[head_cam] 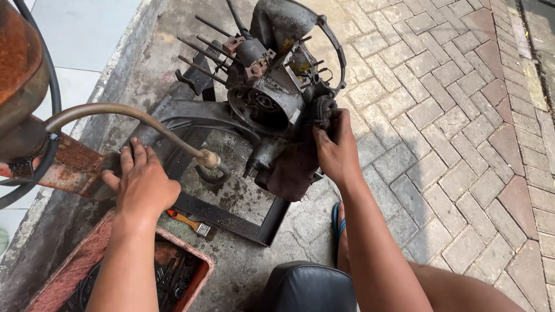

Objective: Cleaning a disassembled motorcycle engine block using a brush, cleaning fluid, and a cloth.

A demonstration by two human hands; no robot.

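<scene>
On the oily concrete beside the brick paving, a grimy engine (277,86) sits propped on a black steel frame (231,216), its studs (199,55) pointing toward ten o'clock. The right hand (335,153) is at the engine's four o'clock side, fingers (324,136) closed around a dark rag (295,170) and pressing it against the casing there. The left hand (141,185) lies flat at eight o'clock from the engine, fingers (136,156) spread and gripping nothing, resting on a rusty bar (69,167). Just above it a curved hose (121,112) ends in a brass nozzle (208,158) that hangs close to the engine's lower edge without touching it. At six o'clock from the left hand an orange-handled brush (186,221) lies on the concrete, next to a worn red tray (196,254) holding dark tools. To wipe well, the person would likely do best to keep the rag bunched tight so no loose end catches on the studs or casing edges, work with short firm strokes into the recesses, and keep the left hand braced as it is, since the engine looks only loosely seated on the frame and could rock.
</scene>
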